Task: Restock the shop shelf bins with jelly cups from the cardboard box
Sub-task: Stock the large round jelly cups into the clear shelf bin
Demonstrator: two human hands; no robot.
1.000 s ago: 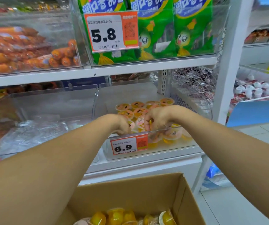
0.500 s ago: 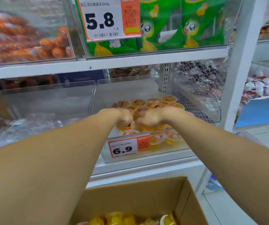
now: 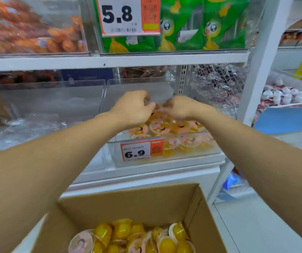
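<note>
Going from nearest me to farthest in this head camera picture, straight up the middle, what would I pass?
Cardboard box of jelly cups → 6.9 price tag on the clear bin → left hand and right hand over the bin's cups → white shelf edge → 5.8 price tag.

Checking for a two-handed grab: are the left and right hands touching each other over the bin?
Apart: the head view shows jelly cups between left hand and right hand.

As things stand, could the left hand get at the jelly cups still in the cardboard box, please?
Probably yes. The left hand is up over the shelf bin, but the cardboard box sits open-topped directly below the forearms, and its jelly cups lie uncovered.
</note>
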